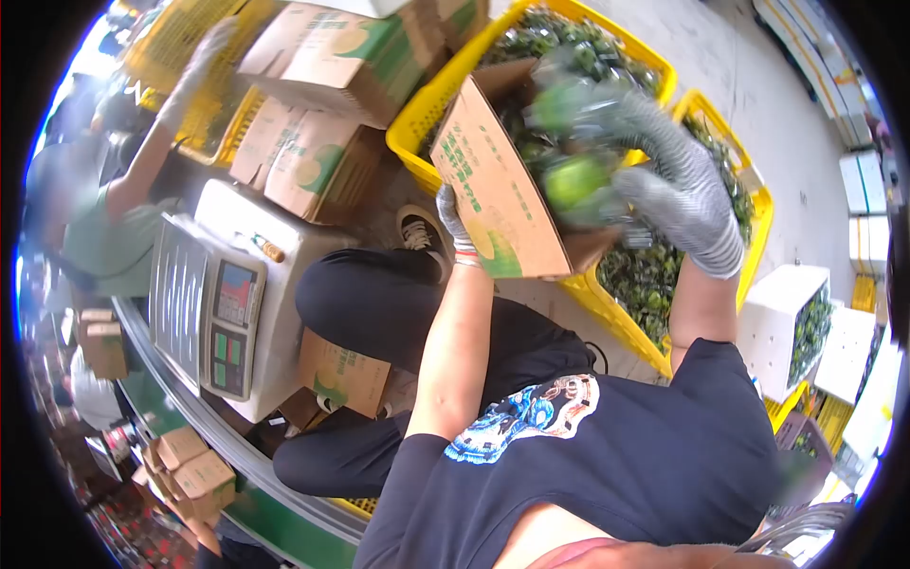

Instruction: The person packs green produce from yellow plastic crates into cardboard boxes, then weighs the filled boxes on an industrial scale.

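An open cardboard box (500,185) with green print stands tilted between my knees and the yellow crates. My left hand (454,223), in a grey glove, grips its near left side. My right hand (684,180), also gloved in grey, is over the box's open right side, blurred by motion. Its fingers and thumb curve around round green fruits (578,182) in shiny clear wrapping, blurred too. More wrapped green fruits show in a yellow crate (417,119) behind the box and in a second yellow crate (621,327) under my right arm.
A scale (232,327) stands at my left beside a green conveyor (256,517). Printed cartons (299,156) are stacked beyond it. Another person's gloved hand (213,43) reaches to yellow baskets (156,38). White foam boxes (782,322) stand at the right.
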Demonstrator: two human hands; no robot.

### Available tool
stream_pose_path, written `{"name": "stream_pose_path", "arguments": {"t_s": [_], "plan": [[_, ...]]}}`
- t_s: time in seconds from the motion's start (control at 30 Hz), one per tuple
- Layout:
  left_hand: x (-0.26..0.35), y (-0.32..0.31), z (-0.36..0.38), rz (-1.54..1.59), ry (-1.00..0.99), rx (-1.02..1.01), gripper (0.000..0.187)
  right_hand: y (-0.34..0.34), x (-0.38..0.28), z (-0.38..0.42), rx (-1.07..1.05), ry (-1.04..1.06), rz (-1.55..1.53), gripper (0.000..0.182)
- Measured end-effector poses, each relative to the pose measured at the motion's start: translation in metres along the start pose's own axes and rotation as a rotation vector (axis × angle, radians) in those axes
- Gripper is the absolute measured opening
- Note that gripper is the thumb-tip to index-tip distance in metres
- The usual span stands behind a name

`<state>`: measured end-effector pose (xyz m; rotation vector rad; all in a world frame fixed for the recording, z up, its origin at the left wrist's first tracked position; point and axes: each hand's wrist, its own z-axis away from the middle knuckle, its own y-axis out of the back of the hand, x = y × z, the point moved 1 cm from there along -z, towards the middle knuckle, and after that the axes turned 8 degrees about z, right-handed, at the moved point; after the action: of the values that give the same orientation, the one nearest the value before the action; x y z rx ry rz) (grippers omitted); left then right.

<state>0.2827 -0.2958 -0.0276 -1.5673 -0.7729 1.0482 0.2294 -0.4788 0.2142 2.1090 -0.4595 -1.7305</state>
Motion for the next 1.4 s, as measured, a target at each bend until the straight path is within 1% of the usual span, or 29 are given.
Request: {"name": "stream_pose_path", "arguments": {"t_s": [0.03, 0.07, 0.1, 0.17, 0.23, 0.33, 0.4, 0.47, 0.53, 0.57, 0.6, 0.63, 0.67, 0.7, 0.77, 0.83, 0.9, 0.97, 1.0, 1.03, 1.07, 1.1, 1.17, 1.2, 1.23, 1.27, 1.3, 1.37, 1.4], "plan": [[0.003, -0.013, 0.003, -0.049, -0.033, 0.025, 0.069, -0.010, -0.014, -0.009, 0.012, 0.065, 0.269, 0.047], [0.010, -0.020, 0.006, -0.052, -0.064, 0.003, 0.069, -0.014, -0.018, -0.010, 0.067, 0.075, 0.258, 0.039], [0.018, -0.027, 0.009, -0.055, -0.100, -0.022, 0.069, -0.015, -0.019, -0.008, 0.119, 0.072, 0.230, 0.042], [0.034, -0.042, 0.015, -0.055, -0.198, -0.084, 0.072, -0.015, 0.005, -0.001, 0.061, 0.095, 0.067, 0.052], [0.045, -0.069, 0.016, 0.003, -0.369, -0.142, 0.072, -0.042, 0.028, -0.006, -0.052, -0.102, -0.109, 0.066], [0.071, -0.087, 0.019, -0.046, -0.590, -0.236, 0.067, -0.143, 0.018, 0.004, -0.162, -0.017, -0.367, 0.074], [0.090, -0.096, 0.033, -0.150, -0.713, -0.360, 0.065, -0.198, 0.021, 0.001, -0.105, 0.199, -0.301, 0.063], [0.116, -0.117, 0.055, -0.298, -0.756, -0.408, 0.063, -0.226, 0.033, -0.024, -0.085, 0.558, 0.169, 0.048], [0.136, -0.168, 0.091, -0.453, -0.815, -0.376, 0.061, -0.247, 0.005, -0.041, -0.206, 0.463, -0.164, 0.042], [0.179, -0.168, 0.109, -0.550, -0.825, -0.224, 0.065, -0.254, -0.015, -0.052, -0.198, 0.608, -0.058, 0.046], [0.181, -0.228, 0.134, -0.826, -1.005, -0.137, 0.055, -0.261, -0.035, -0.064, -0.175, 0.752, 0.040, 0.050], [0.219, -0.242, 0.153, -0.981, -0.996, -0.246, 0.057, -0.274, -0.056, -0.079, -0.065, 1.074, 0.419, 0.062], [0.257, -0.256, 0.172, -1.123, -0.993, -0.365, 0.061, -0.296, -0.069, -0.091, -0.106, 0.974, 0.165, 0.079], [0.259, -0.291, 0.184, -1.075, -1.169, -0.310, 0.064, -0.323, -0.081, -0.100, -0.175, 0.875, -0.016, 0.091], [0.283, -0.328, 0.216, -1.465, -1.289, -0.051, 0.070, -0.373, -0.103, -0.118, -0.314, 0.681, -0.324, 0.108], [0.307, -0.351, 0.244, -1.219, -1.259, -0.109, 0.070, -0.426, -0.124, -0.149, -0.500, 0.800, -0.239, 0.123], [0.347, -0.347, 0.271, -1.290, -1.298, -0.091, 0.046, -0.477, -0.139, -0.174, -0.555, 0.827, -0.117, 0.121], [0.365, -0.324, 0.292, -1.876, -1.668, 0.337, 0.037, -0.524, -0.152, -0.193, -0.668, 0.777, 0.029, 0.120], [0.367, -0.319, 0.293, -1.884, -1.707, 0.432, 0.037, -0.536, -0.161, -0.191, -0.684, 0.617, 0.264, 0.112], [0.378, -0.313, 0.295, -2.022, -1.732, 0.593, 0.031, -0.574, -0.138, -0.206, -0.680, 0.616, 0.251, 0.103], [0.390, -0.305, 0.297, -2.051, -1.714, 0.574, 0.026, -0.612, -0.113, -0.220, -0.677, 0.614, 0.239, 0.095], [0.393, -0.306, 0.296, -2.088, -1.693, 0.541, 0.021, -0.606, -0.120, -0.214, -0.643, 0.697, 0.295, 0.093], [0.385, -0.309, 0.291, -2.141, -1.636, 0.832, 0.020, -0.599, -0.123, -0.200, -0.487, 0.800, 0.277, 0.092], [0.390, -0.311, 0.291, -2.395, -1.696, 0.808, 0.019, -0.596, -0.114, -0.194, -0.370, 0.813, 0.209, 0.094], [0.394, -0.309, 0.290, -2.180, -1.770, 0.652, 0.017, -0.591, -0.105, -0.190, -0.256, 0.821, 0.145, 0.095], [0.394, -0.310, 0.289, -2.109, -1.762, 0.542, 0.017, -0.587, -0.101, -0.187, -0.382, 0.702, 0.085, 0.095], [0.391, -0.311, 0.290, -2.041, -1.748, 0.438, 0.018, -0.577, -0.110, -0.180, -0.364, 0.700, 0.091, 0.094], [0.387, -0.310, 0.295, -1.941, -1.651, 0.494, 0.025, -0.553, -0.128, -0.171, -0.321, 0.692, 0.097, 0.092], [0.386, -0.308, 0.300, -2.100, -1.675, 0.555, 0.027, -0.546, -0.127, -0.172, -0.317, 0.685, 0.086, 0.089]]}}
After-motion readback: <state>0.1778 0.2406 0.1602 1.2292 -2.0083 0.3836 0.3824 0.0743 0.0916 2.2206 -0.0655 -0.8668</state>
